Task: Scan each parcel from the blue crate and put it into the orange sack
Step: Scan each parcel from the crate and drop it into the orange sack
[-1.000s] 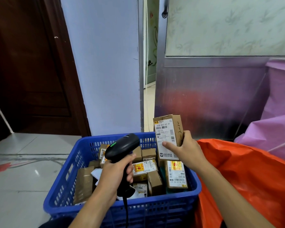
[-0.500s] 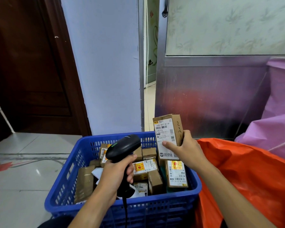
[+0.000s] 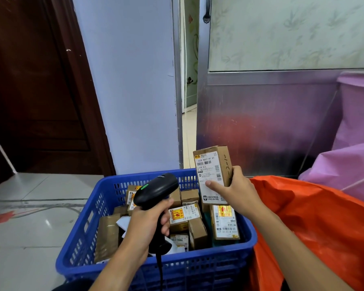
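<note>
So the label shows, right hand [image 3: 237,190] grips parcel [image 3: 212,171] upright, 2 o'clock of scanner [image 3: 156,189]; left hand [image 3: 147,225] grips scanner, probably aiming.

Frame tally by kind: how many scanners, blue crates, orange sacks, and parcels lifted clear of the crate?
Scanners: 1, the black scanner gripped by the left hand
Crates: 1, the blue crate
Sacks: 1, the orange sack
Lifted parcels: 1, the parcel in the right hand
Total: 4

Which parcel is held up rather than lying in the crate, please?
The tall box gripped upright by the right hand; the others lie in the crate.
</note>
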A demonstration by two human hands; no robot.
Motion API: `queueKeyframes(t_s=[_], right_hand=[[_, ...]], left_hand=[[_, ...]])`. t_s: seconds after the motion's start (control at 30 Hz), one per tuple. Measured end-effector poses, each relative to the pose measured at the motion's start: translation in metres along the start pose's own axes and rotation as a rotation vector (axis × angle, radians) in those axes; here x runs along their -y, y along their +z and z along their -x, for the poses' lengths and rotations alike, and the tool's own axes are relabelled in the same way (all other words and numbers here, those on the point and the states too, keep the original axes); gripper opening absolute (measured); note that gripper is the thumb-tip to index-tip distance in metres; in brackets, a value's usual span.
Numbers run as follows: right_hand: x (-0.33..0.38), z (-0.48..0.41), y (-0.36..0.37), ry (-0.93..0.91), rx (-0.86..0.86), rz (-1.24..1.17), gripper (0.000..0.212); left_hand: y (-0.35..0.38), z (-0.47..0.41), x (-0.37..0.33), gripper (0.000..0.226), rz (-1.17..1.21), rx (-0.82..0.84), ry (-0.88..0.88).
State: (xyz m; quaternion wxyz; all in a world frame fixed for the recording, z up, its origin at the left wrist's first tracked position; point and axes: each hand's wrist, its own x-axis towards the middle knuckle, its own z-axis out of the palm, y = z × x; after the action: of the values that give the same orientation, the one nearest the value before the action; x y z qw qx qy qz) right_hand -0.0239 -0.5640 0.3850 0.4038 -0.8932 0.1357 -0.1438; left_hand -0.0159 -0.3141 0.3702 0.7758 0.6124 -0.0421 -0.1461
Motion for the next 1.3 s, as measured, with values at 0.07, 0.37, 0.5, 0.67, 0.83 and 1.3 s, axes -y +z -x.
queueKeyframes(t_s=[0.07, 0.37, 0.5, 0.67, 0.83, 1.3], right_hand=[[0.0, 0.0, 0.0, 0.002, -0.001, -0.01, 0.055], [-0.004, 0.001, -0.007, 0.024, -0.005, -0.073, 0.057], [-0.008, 0.002, -0.014, 0.044, -0.002, -0.101, 0.061], [-0.012, 0.004, -0.028, 0.124, 0.04, -0.314, 0.058], [-0.017, 0.009, -0.046, 0.206, 0.062, -0.602, 0.048], [-0.09, 0.016, -0.107, 0.322, -0.053, -0.624, 0.033]], left_hand=[[0.001, 0.0, 0.001, 0.027, 0.002, -0.007, -0.001], [0.009, -0.003, 0.002, 0.02, 0.019, -0.019, -0.01], [0.017, -0.005, 0.005, 0.02, 0.003, 0.01, -0.011], [0.025, -0.008, 0.01, 0.014, 0.007, 0.043, -0.027], [0.029, -0.012, 0.022, 0.015, -0.022, 0.044, -0.05], [0.055, -0.03, 0.055, 0.039, -0.136, 0.13, -0.263]])
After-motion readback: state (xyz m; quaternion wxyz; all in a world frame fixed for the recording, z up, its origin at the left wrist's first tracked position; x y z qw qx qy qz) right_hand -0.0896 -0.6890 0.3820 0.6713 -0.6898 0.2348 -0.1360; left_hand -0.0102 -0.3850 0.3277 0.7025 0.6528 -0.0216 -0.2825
